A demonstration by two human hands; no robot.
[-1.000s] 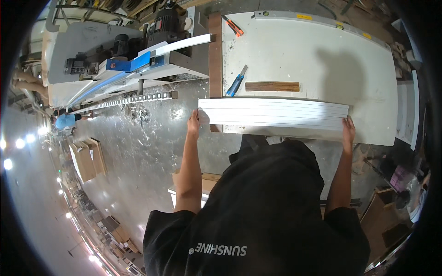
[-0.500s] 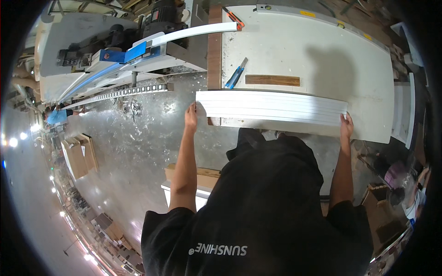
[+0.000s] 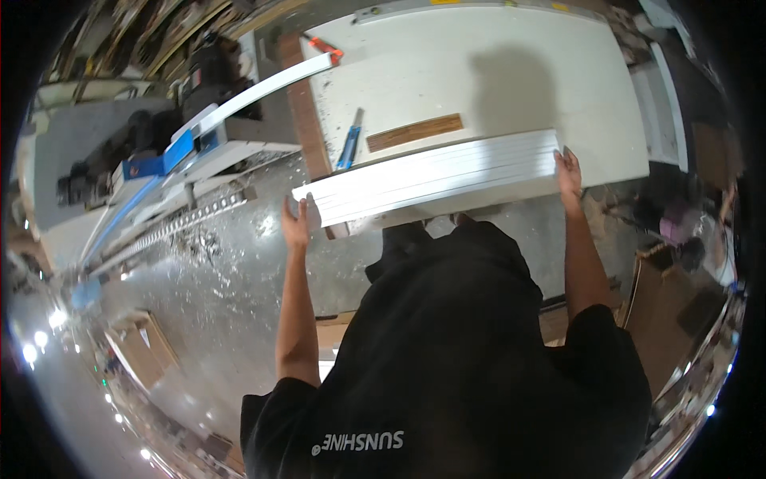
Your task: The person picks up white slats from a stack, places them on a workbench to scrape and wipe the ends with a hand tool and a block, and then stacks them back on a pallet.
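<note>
Several long white strips (image 3: pixel 439 176) lie side by side as one flat bundle along the near edge of the worktable. Their left end juts slightly past the table's brown edge board. At that end is my left hand (image 3: pixel 295 226), its thumb and fingers apart and close against the strip ends. My right hand (image 3: pixel 567 171) is at the opposite end, fingers bent against the strips; its grip is partly hidden. Just beyond the bundle lie a blue utility knife (image 3: pixel 349 142) and a short brown wood-grain strip (image 3: pixel 415 132).
The pale worktable (image 3: pixel 399 72) has a brown board (image 3: pixel 306 120) along its left side. An orange-red cutter (image 3: pixel 325 48) and a long level (image 3: pixel 479 6) lie toward the back. A white strip (image 3: pixel 263 89) reaches from the machine at left. A cardboard box (image 3: pixel 144 347) stands on the floor.
The view has turned, so the table and strips now slant up to the right. My left hand's fingers have spread at the strip ends. My right hand stays at the other end.
</note>
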